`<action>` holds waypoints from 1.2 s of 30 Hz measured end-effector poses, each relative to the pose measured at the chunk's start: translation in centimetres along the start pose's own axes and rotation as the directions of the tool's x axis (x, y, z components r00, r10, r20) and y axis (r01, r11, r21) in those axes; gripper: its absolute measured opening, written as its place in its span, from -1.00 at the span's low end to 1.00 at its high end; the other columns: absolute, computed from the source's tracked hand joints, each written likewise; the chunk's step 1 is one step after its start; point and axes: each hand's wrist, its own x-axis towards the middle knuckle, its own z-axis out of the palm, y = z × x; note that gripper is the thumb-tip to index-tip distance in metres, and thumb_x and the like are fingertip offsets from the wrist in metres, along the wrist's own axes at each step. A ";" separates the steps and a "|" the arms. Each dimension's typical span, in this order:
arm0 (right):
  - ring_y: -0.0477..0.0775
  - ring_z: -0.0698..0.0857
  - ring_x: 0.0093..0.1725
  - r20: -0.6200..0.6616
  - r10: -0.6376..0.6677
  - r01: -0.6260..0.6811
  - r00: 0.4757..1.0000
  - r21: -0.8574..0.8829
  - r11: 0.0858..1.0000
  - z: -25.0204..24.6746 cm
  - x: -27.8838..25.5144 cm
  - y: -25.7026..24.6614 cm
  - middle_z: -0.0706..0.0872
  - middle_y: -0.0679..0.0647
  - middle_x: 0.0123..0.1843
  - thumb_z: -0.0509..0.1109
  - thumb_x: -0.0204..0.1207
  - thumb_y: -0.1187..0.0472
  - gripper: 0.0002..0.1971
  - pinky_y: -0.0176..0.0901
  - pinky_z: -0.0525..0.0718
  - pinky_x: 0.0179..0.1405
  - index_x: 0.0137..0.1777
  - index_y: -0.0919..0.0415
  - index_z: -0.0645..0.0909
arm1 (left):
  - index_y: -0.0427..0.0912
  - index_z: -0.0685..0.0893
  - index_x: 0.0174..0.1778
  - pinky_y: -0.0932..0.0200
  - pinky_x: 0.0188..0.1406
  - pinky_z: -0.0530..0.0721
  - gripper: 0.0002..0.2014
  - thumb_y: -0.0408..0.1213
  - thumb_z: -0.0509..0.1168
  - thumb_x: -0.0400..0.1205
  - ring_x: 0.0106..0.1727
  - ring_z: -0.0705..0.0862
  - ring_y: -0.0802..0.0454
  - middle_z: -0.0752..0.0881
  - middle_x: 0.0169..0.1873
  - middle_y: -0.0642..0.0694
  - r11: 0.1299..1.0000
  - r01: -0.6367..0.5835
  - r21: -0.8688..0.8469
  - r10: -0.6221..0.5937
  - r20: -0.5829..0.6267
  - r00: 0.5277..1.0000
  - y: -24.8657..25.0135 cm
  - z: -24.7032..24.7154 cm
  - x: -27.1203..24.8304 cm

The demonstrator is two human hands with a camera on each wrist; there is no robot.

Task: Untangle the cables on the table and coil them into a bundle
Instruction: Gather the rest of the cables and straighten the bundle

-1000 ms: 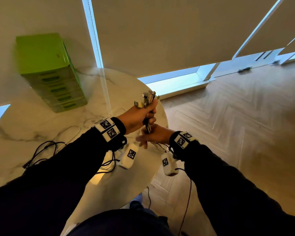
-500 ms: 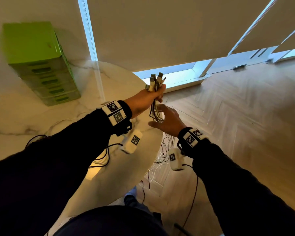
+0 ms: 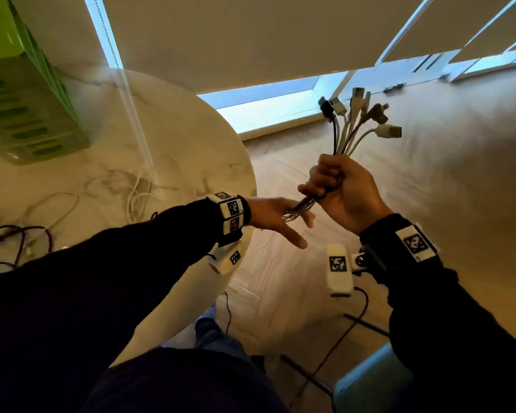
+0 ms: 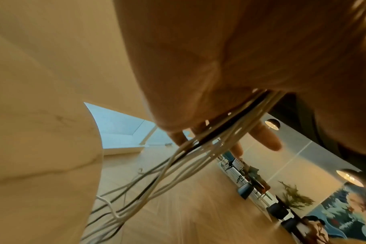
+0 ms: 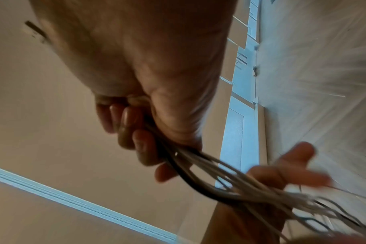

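A bundle of white and black cables [image 3: 350, 135] stands upright beyond the table's right edge, its plugs fanning out at the top. My right hand [image 3: 337, 186] grips the bundle in a fist just below the plugs; the right wrist view shows its fingers [image 5: 132, 130] curled round the strands [image 5: 230, 178]. My left hand [image 3: 277, 217] lies below and left of it with fingers straight and spread, and the strands run down across them. In the left wrist view the cables [image 4: 198, 156] slip past the fingers and hang toward the floor.
The round marble table [image 3: 191, 150] is on the left, with a green drawer box [image 3: 21, 108] at its far left. Loose white cables [image 3: 134, 192] and a dark red cable [image 3: 18, 236] lie on it. A pale blue seat [image 3: 370, 386] stands at the lower right, over wooden floor.
The bundle has passed from my left hand to my right, which now grips it further right, off the table. My left hand has let go and opened below it.
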 end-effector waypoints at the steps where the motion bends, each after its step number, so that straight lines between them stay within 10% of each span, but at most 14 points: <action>1: 0.05 0.26 -0.43 0.053 0.004 -0.002 0.999 -0.041 0.999 -0.3 -0.5 -0.8 0.17 0.02 -0.45 0.19 0.66 0.22 -0.61 0.06 0.67 0.17 -0.45 0.08 0.31 | 0.12 0.73 0.13 0.05 0.51 0.44 -0.69 0.09 0.53 0.53 0.51 0.50 0.09 0.59 0.49 0.09 0.999 0.008 0.054 -0.007 -0.018 1.000 0.0 -0.1 1.3; 4: 0.14 0.40 -0.39 0.111 -0.084 0.111 0.990 -0.271 0.956 -1.4 -1.7 -2.8 0.27 0.03 -0.49 0.09 0.63 0.30 -0.60 0.16 0.63 0.40 -0.49 0.09 0.34 | -0.25 0.71 -0.04 0.00 0.04 0.60 -0.53 0.18 0.31 0.67 -0.02 0.67 -0.15 0.78 0.06 -0.20 0.964 0.143 0.226 -0.074 -0.288 0.955 -0.9 -2.5 5.3; 8: 0.15 0.61 -0.27 -0.007 -0.292 0.227 0.956 -0.615 0.755 -3.8 -1.1 -3.6 0.37 -0.04 -0.50 0.14 0.63 0.32 -0.58 0.37 0.54 0.34 -0.48 0.01 0.36 | -0.12 0.44 -0.02 0.08 -0.16 0.36 -0.73 0.02 0.18 0.79 -0.15 0.49 -0.20 0.59 -0.13 -0.22 0.977 0.213 0.000 -0.150 -0.713 0.685 -2.5 -4.6 8.7; 12: 0.06 0.22 -0.44 -0.200 -0.292 0.188 0.935 -0.420 0.888 -5.6 1.1 -4.1 0.21 -0.08 -0.53 0.15 0.69 0.29 -0.62 0.26 0.73 0.23 -0.39 0.03 0.28 | -0.23 0.60 0.12 0.24 -0.16 0.55 -0.76 -0.10 0.25 0.78 -0.14 0.62 -0.07 0.66 -0.13 -0.16 0.981 0.162 0.109 -0.125 -0.289 0.949 -4.5 0.5 9.7; 14: 0.03 0.17 -0.48 -0.247 -0.227 0.132 0.942 -0.350 0.927 -5.8 1.9 -4.4 0.19 -0.10 -0.56 0.15 0.70 0.27 -0.63 0.13 0.79 0.04 -0.38 0.04 0.27 | -0.24 0.56 0.31 0.07 0.29 0.62 -0.56 0.01 0.39 0.67 0.18 0.69 -0.19 0.72 0.18 -0.23 0.971 0.167 0.172 -0.158 -0.064 0.985 -5.7 2.7 9.0; 17: -0.04 0.22 -0.58 -0.252 -0.154 0.035 0.955 -0.421 0.906 -5.2 3.0 -3.8 0.22 -0.11 -0.58 0.16 0.69 0.25 -0.65 0.06 0.69 -0.25 -0.37 0.05 0.31 | -0.06 0.14 0.73 -0.02 0.68 0.26 -0.14 0.08 0.45 0.61 0.66 0.34 0.00 0.37 0.67 -0.03 0.993 0.111 0.027 -0.109 -0.083 0.991 -5.0 2.6 6.9; 23: -0.05 0.34 -0.50 0.021 0.019 0.000 1.000 -0.668 0.744 -2.8 3.5 -1.3 0.36 -0.04 -0.49 0.15 0.72 0.21 -0.73 -0.02 0.48 -0.34 -0.25 0.15 0.42 | -0.03 0.19 0.71 0.31 0.44 0.53 -0.24 0.06 0.36 0.64 0.57 0.44 0.24 0.36 0.66 -0.03 0.812 -0.417 -0.409 0.223 -0.444 0.868 1.6 -1.8 1.7; 27: 0.00 0.48 -0.41 0.123 0.090 0.055 0.988 -0.840 0.540 0.4 3.7 -0.1 0.48 0.06 -0.39 0.14 0.74 0.14 -0.73 0.02 0.58 -0.25 -0.21 0.13 0.48 | 0.09 0.76 0.13 -0.09 0.60 0.44 -0.58 0.31 0.32 0.59 0.52 0.56 0.08 0.67 0.43 0.02 0.755 -0.465 -0.463 0.124 -0.595 0.794 2.8 -3.7 -0.6; 30: 0.08 0.61 -0.37 0.223 0.130 0.131 0.966 -0.856 0.500 2.4 4.0 1.2 0.58 0.12 -0.39 0.31 0.61 0.25 -0.75 0.01 0.68 -0.22 -0.31 0.18 0.44 | -0.13 0.54 -0.37 -0.08 0.51 0.48 -0.50 0.00 0.02 0.84 0.38 0.68 0.04 0.79 0.25 -0.04 0.718 -0.463 -0.520 0.011 -0.657 0.754 2.7 -4.3 -3.1; 33: 0.13 0.65 -0.34 0.346 0.301 0.136 0.889 -0.826 0.547 3.2 4.4 3.6 0.65 0.19 -0.41 0.43 0.57 0.35 -0.69 -0.15 0.68 -0.22 -0.36 0.18 0.44 | -0.12 0.53 -0.47 -0.03 0.32 0.65 -0.43 -0.03 -0.03 0.84 0.20 0.77 -0.07 0.85 -0.02 -0.11 0.666 -0.452 -0.594 0.002 -0.605 0.796 2.0 -3.9 -6.4; 36: 0.01 0.62 -0.41 0.306 0.467 0.134 0.830 -0.921 0.366 3.4 5.9 6.3 0.65 0.16 -0.40 0.48 0.56 0.34 -0.67 -0.29 0.57 -0.35 -0.37 0.12 0.45 | -0.04 0.64 -0.47 -0.24 0.39 0.64 -0.46 -0.05 0.04 0.83 -0.02 0.79 -0.20 0.73 -0.38 -0.11 0.636 -0.435 -0.638 -0.005 -0.567 0.824 0.2 -3.1 -9.8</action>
